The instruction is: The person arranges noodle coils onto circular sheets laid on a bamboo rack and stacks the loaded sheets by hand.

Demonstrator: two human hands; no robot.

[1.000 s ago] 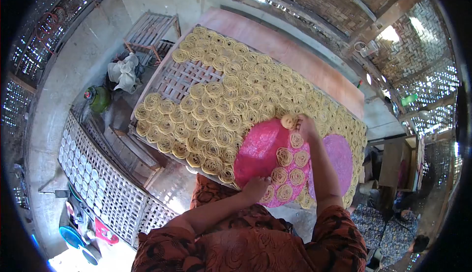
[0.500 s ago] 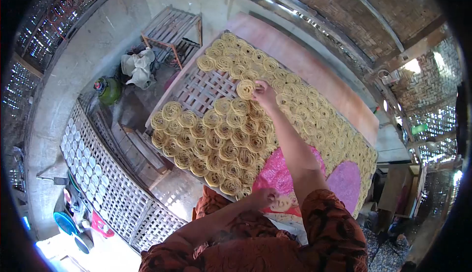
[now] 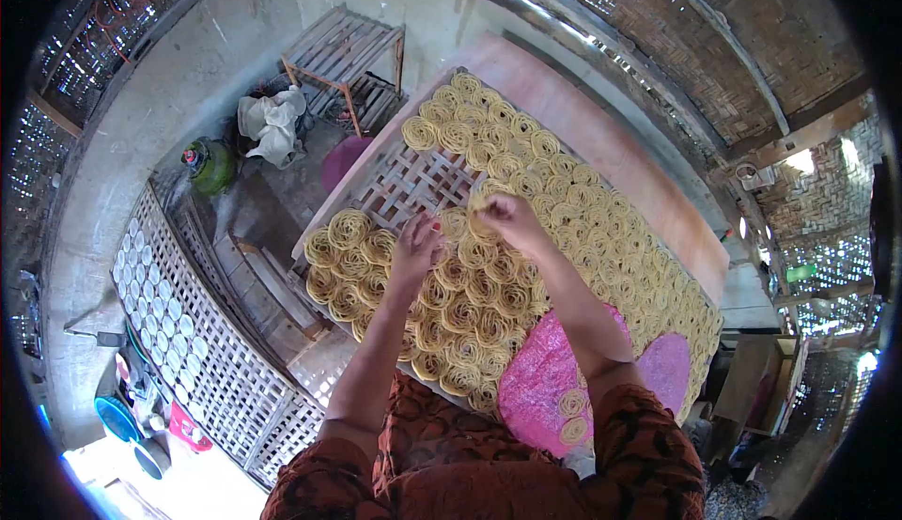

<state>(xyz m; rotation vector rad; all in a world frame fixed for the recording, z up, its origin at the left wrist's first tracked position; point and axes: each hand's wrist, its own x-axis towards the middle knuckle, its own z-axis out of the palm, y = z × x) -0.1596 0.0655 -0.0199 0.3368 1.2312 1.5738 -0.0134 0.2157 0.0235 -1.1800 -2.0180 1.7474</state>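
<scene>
Coiled yellow noodle nests lie in close rows over a woven bamboo tray, whose lattice shows bare near the far left. My right hand is closed at the edge of a noodle nest beside this bare patch. My left hand is over the near edge of the patch, fingers loosely bent and apart, with no nest visible in it. Below my right forearm, a bright pink round sheet carries a few noodle nests. A paler purple-pink round sheet lies to its right.
A pink-tinted board runs along the tray's far side. To the left are a slatted wooden rack, a green gas cylinder, a white sack and another lattice panel bearing pale round pieces.
My left hand has moved from the pink sheet up to the bare lattice. My right hand has stayed by the patch, and the nest at its fingers looks more tilted.
</scene>
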